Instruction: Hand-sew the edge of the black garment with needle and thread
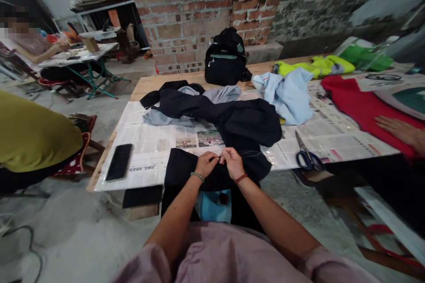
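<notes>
My left hand, with a green bead bracelet, pinches the edge of a dark navy garment at the front of the table. Close beside it, almost touching, my right hand has thumb and finger pressed together. A thin pale thread trails from the right hand across the cloth. Any needle between the fingertips is too small to see. The garment is bunched over the table and hangs off the near edge. Scissors with dark blue handles lie to the right of my hands.
Newspaper under clear plastic covers the table. A phone lies at left, a black backpack at the back. Light blue cloth is at right, near red cloth under another person's hand. Other people sit at left.
</notes>
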Demonstrator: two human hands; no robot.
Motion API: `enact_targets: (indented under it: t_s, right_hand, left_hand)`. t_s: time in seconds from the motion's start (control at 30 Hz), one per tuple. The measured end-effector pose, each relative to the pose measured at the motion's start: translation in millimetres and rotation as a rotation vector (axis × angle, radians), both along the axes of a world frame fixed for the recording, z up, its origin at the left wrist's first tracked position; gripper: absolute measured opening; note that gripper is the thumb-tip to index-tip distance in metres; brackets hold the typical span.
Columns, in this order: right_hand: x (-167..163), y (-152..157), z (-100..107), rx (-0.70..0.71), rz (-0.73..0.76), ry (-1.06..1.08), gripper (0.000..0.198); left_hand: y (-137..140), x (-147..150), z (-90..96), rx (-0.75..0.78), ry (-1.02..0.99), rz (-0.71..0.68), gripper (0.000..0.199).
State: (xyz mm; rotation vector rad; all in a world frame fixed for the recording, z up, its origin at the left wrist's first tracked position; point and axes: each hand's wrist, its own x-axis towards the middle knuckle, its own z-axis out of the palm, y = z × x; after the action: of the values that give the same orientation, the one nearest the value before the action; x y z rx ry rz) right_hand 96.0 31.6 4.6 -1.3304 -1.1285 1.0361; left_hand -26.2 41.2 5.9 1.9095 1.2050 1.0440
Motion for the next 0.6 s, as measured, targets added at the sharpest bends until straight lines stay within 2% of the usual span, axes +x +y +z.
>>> enact_targets:
  t_s: [0.07,0.2,0.33,0.47,0.6]
  right_hand:
    - [0,-1,2,0.032,0.017,-0.016,0.014]
    - [9,-5,9,0.151,0.126,-0.228,0.014]
    - [17,-6,5,0.203,0.191,-0.316,0.012]
    - [17,-9,0,0.239,0.141,-0.337,0.012]
    - [13,-11,3,0.294,0.073,-0.36,0.014]
  left_hand:
    - [0,0,0.5,-0.009,-0.005,-0.006,0.01]
    - [1,0,1.0,-0.014,-0.002,-0.013,0.01]
    - [0,0,1.2,-0.008,-0.005,0.004,0.01]
    - [0,0,1.2,-0.006,0.004,0.009,0.01]
    - [1,0,1.0,-0.003,0.006,0.022,0.008]
